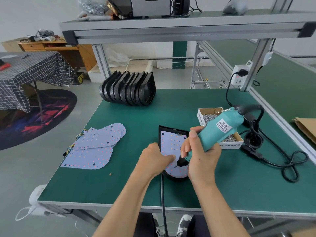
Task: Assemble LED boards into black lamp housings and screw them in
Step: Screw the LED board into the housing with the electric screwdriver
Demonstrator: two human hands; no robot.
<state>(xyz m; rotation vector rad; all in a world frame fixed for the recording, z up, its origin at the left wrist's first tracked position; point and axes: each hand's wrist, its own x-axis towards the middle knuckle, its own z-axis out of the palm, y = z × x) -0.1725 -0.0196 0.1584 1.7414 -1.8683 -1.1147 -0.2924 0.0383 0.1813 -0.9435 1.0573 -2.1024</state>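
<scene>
A screw is being driven into the LED board, which is lying in the black housing at the table's near middle. The electric screwdriver is being gripped by the right hand; the board is being pressed by the left hand's straightish fingers. Next, seemingly, another screw from the box is needed.

Floor: grey concrete, round dark rug to my left.
Walls: plain white.
Furniture: my green-topped bench, aluminium shelf frame overhead, checked-cloth table, wooden desk behind it, clutter on top, probably cables.
Light: even, soft.
</scene>
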